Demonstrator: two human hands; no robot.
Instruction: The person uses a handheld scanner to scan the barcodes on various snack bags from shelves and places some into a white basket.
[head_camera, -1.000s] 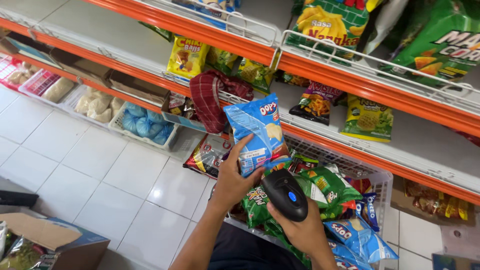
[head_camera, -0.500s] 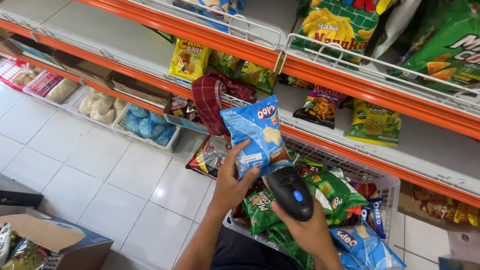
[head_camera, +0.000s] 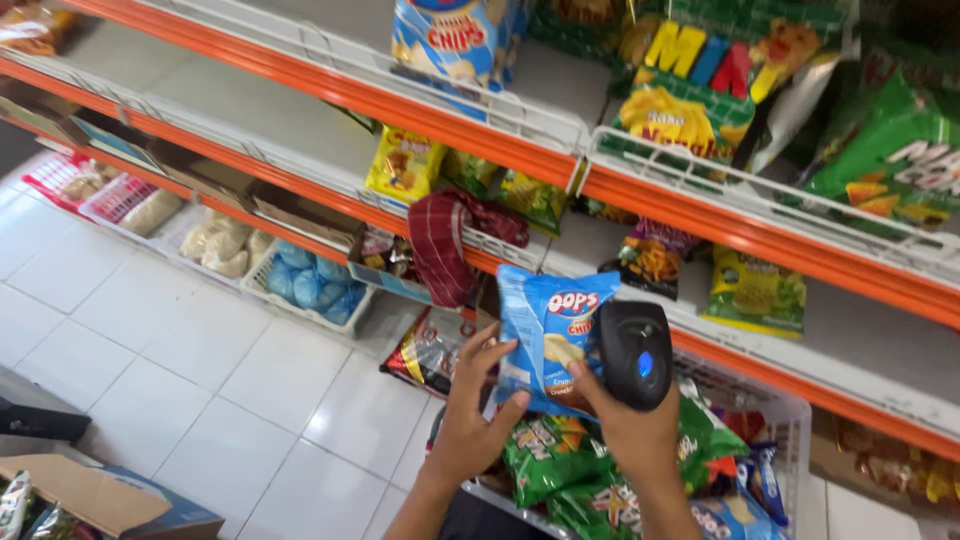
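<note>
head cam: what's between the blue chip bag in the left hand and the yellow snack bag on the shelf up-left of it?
In the head view, a red checked cloth draped over the shelf rail lies between the blue chip bag and the yellow snack bag.

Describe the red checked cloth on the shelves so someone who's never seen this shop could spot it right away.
Find the orange-edged metal shelves of snack bags, then the lower shelf's white wire rail left of the blue chip bag held in the left hand. Draped over that rail hangs the dark red checked cloth, the only fabric among glossy packets.
</note>
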